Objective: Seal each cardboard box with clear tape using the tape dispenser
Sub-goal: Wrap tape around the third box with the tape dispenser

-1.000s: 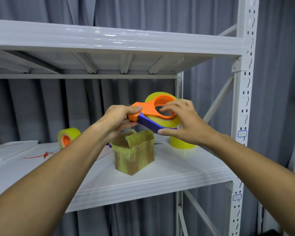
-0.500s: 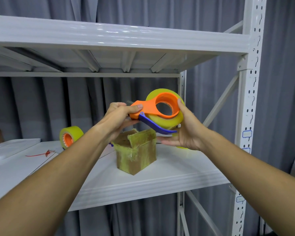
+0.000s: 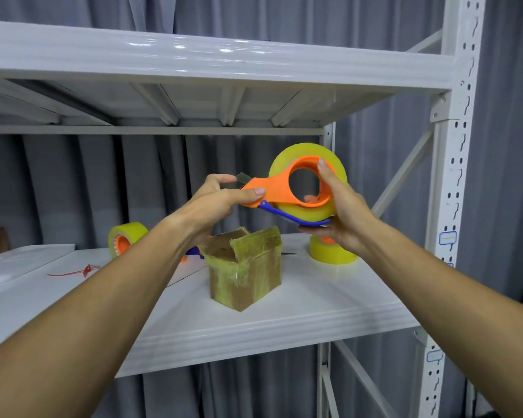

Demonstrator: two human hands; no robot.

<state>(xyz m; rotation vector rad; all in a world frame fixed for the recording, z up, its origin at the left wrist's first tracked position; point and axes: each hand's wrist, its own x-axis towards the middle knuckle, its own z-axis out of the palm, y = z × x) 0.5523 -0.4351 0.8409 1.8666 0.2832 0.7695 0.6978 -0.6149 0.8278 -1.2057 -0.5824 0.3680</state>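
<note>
two bare forearms reach in from the bottom corners toward a white metal shelf point(image 3: 254, 330) of a rack, whose perforated upright point(image 3: 453, 182) stands at the right edge and whose upper shelf point(image 3: 194, 64) spans overhead. grey curtains point(image 3: 82, 182) hang behind the rack.

on the shelf, a small cardboard box point(image 3: 244, 268) sits near the front, wrapped in yellowish clear tape, one top flap tilted up. behind it to the right a tape roll point(image 3: 332, 253) lies flat; to the left another roll with an orange core point(image 3: 127, 239) stands on edge. a red string point(image 3: 79, 270) lies farther left, beside a white tray point(image 3: 15, 260).

above the box, well clear of it, both hands hold the orange and blue tape dispenser point(image 3: 287, 191), loaded with a full roll. the left hand point(image 3: 215, 203) pinches the dispenser's narrow cutter end, thumb on top and fingers curled beneath. the right hand point(image 3: 343, 212) curls round the roll end, thumb across the orange ring, fingers under the blue guard.
</note>
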